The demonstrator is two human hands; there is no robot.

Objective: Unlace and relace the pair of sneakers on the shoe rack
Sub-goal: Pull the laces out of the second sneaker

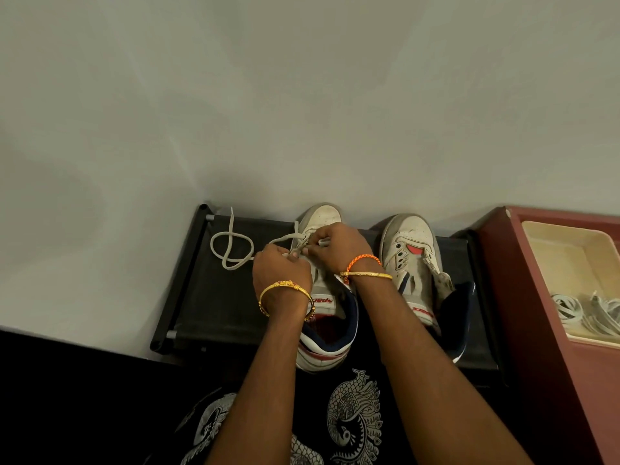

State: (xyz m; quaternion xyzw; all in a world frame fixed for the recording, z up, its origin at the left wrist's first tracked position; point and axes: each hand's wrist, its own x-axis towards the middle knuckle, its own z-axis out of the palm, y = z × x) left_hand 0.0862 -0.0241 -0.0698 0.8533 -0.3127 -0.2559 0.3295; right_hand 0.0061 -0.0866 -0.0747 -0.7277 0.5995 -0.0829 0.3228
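Head view: on the shoe rack (214,297), a grey lace (231,250) is pinched by the left hand (280,273) and the right hand (339,246) over the left sneaker (322,219); the right sneaker (411,243) is untouched.
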